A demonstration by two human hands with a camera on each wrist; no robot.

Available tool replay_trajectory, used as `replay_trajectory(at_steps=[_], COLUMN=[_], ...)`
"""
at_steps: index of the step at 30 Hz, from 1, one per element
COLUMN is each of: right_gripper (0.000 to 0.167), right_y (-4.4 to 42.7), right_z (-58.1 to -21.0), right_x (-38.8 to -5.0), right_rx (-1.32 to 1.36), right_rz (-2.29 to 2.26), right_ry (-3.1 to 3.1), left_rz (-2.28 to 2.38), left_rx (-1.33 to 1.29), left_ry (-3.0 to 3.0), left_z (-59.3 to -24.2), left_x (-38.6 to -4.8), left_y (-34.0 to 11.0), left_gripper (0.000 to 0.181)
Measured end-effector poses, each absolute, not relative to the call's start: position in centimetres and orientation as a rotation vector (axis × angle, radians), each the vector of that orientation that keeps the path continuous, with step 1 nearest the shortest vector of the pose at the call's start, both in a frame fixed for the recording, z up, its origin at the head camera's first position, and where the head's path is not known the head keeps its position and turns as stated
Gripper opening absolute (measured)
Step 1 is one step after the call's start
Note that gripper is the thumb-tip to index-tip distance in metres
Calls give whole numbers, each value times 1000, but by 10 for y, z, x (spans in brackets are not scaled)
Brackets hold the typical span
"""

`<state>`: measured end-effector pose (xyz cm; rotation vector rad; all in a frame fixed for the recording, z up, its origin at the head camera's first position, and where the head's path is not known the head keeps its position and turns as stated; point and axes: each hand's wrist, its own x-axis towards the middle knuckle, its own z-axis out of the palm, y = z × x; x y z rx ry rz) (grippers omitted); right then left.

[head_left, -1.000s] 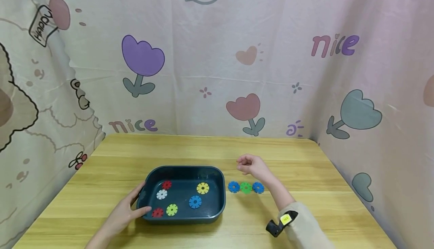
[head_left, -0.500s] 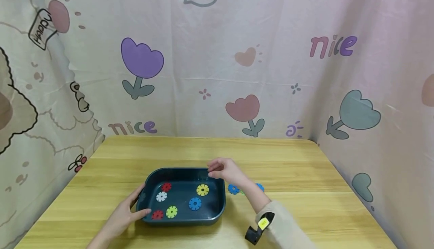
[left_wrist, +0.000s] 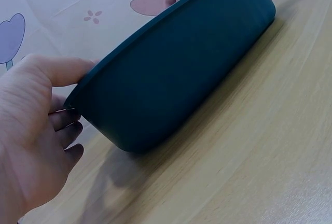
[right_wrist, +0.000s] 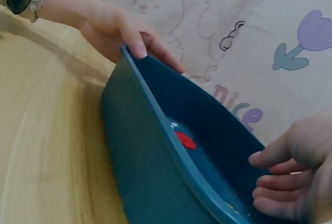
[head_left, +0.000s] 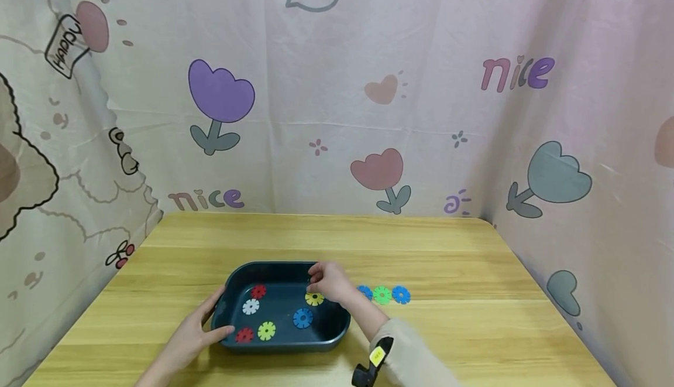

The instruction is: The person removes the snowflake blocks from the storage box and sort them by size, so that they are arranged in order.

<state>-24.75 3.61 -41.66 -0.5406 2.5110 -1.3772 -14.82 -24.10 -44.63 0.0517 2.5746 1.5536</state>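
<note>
My left hand [head_left: 192,331] grips the left end of a dark teal tray [head_left: 284,346], thumb over the rim and fingers outside, as the left wrist view also shows. Inside the tray lie notched discs: two red, a white [head_left: 250,307], a yellow-green [head_left: 266,331], a blue [head_left: 302,318] and a yellow [head_left: 314,299]. Over the tray's right part, just above the yellow disc, is my right hand [head_left: 332,283], its fingers loosely bent. In the right wrist view no object shows between the thumb and fingers of this hand [right_wrist: 295,175].
Right of the tray, a row of discs lies on the wooden table [head_left: 474,270]: a blue one partly behind the right wrist, a green one [head_left: 382,295] and another blue one [head_left: 401,294]. A printed curtain [head_left: 316,82] hangs behind and at both sides.
From above the row of discs, my right hand has moved left and down, over the tray's right part. The left hand and the tray have stayed in place.
</note>
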Motion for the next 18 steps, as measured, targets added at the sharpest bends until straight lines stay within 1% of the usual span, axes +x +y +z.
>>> replay_trajectory(at_steps=[8,18], right_gripper=[40,41], right_y=[27,23], right_z=[-424,-435], right_x=[-248,-247], right_rx=[-421,-462], right_rz=[-1207,-1066], right_ry=[2598,2662], left_rz=[1572,1570], left_rx=[59,48], left_ry=[2570,2575], left_z=[-446,-447], left_x=[-148,-148], left_y=[-241,-241], left_gripper=[84,86])
